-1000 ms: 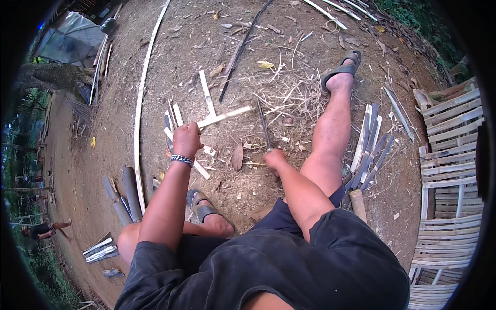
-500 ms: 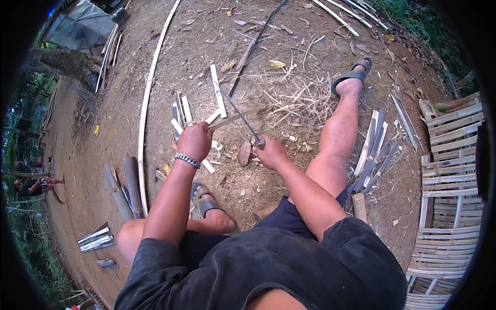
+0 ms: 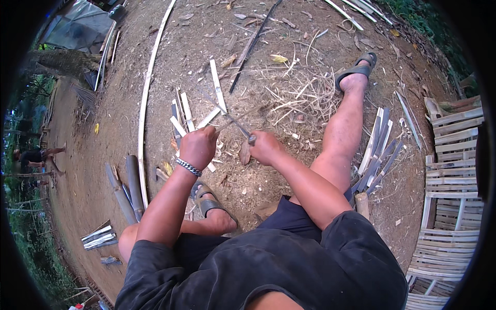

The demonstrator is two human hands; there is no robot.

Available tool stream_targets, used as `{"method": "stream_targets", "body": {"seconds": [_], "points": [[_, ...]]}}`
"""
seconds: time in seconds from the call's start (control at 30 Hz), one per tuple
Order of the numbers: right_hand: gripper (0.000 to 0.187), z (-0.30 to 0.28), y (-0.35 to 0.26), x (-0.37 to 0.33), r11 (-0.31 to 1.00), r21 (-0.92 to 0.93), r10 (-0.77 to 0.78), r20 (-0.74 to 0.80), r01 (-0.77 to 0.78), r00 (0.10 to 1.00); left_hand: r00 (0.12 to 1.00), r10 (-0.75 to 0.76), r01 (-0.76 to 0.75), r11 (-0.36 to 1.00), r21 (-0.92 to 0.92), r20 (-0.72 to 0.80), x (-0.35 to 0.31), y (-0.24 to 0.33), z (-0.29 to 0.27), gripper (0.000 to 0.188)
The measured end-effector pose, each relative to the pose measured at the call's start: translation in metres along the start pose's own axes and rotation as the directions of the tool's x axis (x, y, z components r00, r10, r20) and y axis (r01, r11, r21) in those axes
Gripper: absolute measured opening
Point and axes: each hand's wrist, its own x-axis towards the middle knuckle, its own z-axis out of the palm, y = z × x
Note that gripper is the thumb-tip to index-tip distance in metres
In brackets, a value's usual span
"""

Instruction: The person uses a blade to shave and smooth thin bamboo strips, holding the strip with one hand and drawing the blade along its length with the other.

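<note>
My left hand (image 3: 198, 147), with a chain bracelet at the wrist, is closed round a thin bamboo strip (image 3: 238, 118). That strip points away to the upper right from my fingers. Closed on the handle of a long, thin-bladed knife, my right hand (image 3: 265, 148) is a short way to the right. The dark knife blade (image 3: 235, 123) slants up and left across the strip; whether it touches is hard to tell. Just beyond my left hand, pale cut bamboo strips (image 3: 217, 85) lie on the ground.
Curly shavings (image 3: 302, 98) are heaped beyond my right hand. Split dark bamboo pieces (image 3: 376, 150) lie beside my right leg, and bamboo lengths (image 3: 134, 186) by my left knee. A slatted bamboo rack (image 3: 452, 194) stands at right. Far left, another person (image 3: 33, 156) is walking.
My right hand has moved a little left with the knife, and its blade has slid left across the strip. My left hand stays nearly in place. The distant person's stance has changed.
</note>
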Motion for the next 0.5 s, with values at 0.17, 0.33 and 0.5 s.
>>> {"method": "stream_targets", "body": {"seconds": [0.17,0.33,0.5], "points": [[0.047,0.004,0.002,-0.003,0.993,-0.115,-0.018,-0.163,-0.001,0.987,0.998,0.052,-0.053,0.998,0.032,0.027,-0.003,0.001,0.000,0.018],[0.040,0.003,0.005,-0.005,0.995,0.013,-0.100,-0.014,0.100,0.995,0.994,0.108,-0.108,0.994,-0.008,-0.022,-0.006,0.005,0.001,0.019],[0.036,-0.001,0.010,-0.012,1.000,-0.012,-0.029,-0.076,0.028,0.997,0.995,0.095,-0.095,0.995,0.021,-0.004,-0.003,0.009,0.001,0.021]]}}
